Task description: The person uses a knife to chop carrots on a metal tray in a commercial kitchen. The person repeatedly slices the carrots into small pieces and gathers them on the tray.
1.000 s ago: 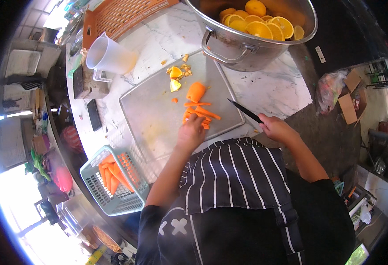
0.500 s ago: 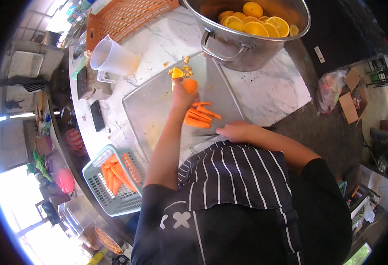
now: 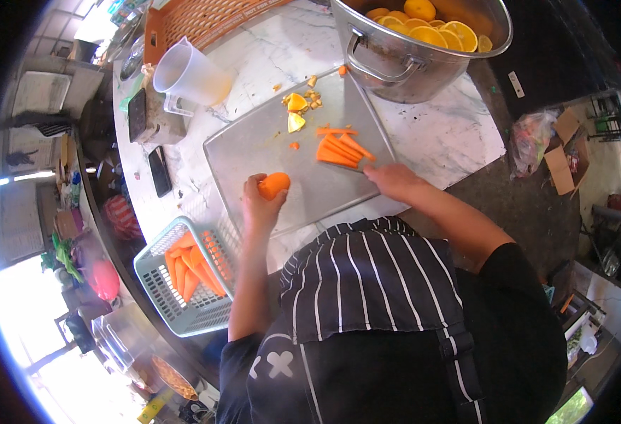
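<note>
A white marble counter (image 3: 437, 134) with grey veins carries everything. A large grey rectangular cutting board (image 3: 268, 152) lies across its middle. At the far edge stands a big stainless steel pot (image 3: 409, 63) with side handles, just beside the board's far corner. A white plastic jug (image 3: 186, 74) stands to the left, near an orange plastic crate (image 3: 204, 18). A black phone (image 3: 160, 171) lies flat left of the board. A pale green plastic basket (image 3: 158, 279) sits at the near edge.

Head camera looks steeply down, fairly near, onto the cutting board (image 3: 282, 162).
</note>
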`<control>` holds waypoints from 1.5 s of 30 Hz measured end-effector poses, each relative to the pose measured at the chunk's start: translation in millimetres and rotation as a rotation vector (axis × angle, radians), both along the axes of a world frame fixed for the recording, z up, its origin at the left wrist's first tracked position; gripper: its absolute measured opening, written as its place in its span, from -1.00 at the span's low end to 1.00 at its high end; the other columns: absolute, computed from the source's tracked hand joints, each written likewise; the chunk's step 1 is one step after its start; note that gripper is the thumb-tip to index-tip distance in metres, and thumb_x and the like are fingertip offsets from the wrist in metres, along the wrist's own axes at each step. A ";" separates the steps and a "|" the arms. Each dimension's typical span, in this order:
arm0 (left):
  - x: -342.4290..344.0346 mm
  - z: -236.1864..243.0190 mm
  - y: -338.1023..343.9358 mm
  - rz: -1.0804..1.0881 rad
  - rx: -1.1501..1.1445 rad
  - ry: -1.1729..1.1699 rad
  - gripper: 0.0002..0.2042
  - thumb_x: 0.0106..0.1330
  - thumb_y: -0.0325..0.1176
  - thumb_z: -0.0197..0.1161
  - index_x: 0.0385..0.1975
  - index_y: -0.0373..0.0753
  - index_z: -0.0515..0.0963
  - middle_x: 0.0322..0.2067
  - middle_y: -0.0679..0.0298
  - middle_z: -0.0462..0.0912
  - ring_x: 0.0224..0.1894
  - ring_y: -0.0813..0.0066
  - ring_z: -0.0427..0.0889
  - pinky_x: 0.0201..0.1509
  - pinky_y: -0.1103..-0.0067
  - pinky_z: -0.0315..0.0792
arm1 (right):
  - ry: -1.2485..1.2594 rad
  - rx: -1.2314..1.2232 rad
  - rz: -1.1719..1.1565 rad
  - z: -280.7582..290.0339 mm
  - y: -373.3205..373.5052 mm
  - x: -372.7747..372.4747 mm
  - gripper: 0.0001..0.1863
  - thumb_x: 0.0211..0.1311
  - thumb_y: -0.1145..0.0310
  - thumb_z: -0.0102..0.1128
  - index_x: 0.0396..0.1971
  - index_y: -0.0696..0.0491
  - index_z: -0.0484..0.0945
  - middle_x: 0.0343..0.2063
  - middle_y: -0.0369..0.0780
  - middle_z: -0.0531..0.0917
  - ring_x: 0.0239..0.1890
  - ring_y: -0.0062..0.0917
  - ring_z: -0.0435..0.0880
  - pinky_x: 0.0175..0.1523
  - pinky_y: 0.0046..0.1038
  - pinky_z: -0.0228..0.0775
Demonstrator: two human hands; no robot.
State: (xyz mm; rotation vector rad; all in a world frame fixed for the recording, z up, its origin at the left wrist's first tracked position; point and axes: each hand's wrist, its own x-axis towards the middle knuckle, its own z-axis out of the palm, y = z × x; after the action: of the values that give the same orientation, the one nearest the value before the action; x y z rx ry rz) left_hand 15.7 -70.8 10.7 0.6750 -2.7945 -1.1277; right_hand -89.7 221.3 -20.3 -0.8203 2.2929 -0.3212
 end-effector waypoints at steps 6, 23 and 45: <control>-10.7 -9.4 41.6 -0.194 -0.079 0.055 -0.46 -0.14 -0.42 0.44 -0.10 -0.26 0.37 -0.15 0.06 0.43 -0.09 0.05 0.47 -0.01 0.33 0.40 | 0.035 -0.060 0.031 28.9 -2.0 -6.0 -0.83 0.20 0.37 -0.07 -0.23 0.09 0.36 -0.44 0.02 0.59 -0.34 -0.08 0.61 -0.27 -0.10 0.41; -5.3 -10.5 -0.9 -0.102 -0.137 0.355 -0.60 0.14 -0.44 0.17 0.02 -0.29 0.34 -0.05 0.05 0.39 0.00 0.13 0.40 0.12 0.32 0.25 | 0.205 -0.309 0.015 38.0 -62.1 54.1 -0.68 0.07 0.53 -0.09 -0.12 0.11 0.24 -0.64 -0.05 0.56 -0.53 -0.08 0.59 -0.47 -0.11 0.39; -57.4 -30.4 -0.3 -0.406 -0.351 -0.060 -0.63 0.39 -0.21 -0.15 0.15 -0.12 0.30 0.16 0.26 0.29 0.41 0.28 -0.07 0.28 -0.06 -0.19 | 0.036 -0.117 0.072 38.1 -80.1 38.8 -0.75 0.05 0.53 -0.07 -0.22 0.16 0.22 -0.58 -0.02 0.61 -0.46 -0.09 0.63 -0.41 -0.12 0.44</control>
State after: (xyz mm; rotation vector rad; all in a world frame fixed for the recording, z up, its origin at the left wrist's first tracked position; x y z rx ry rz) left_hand -41.7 -71.1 -19.7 0.1146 -3.1512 -0.6236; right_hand -50.9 141.2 17.7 -0.9719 2.2893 -0.4138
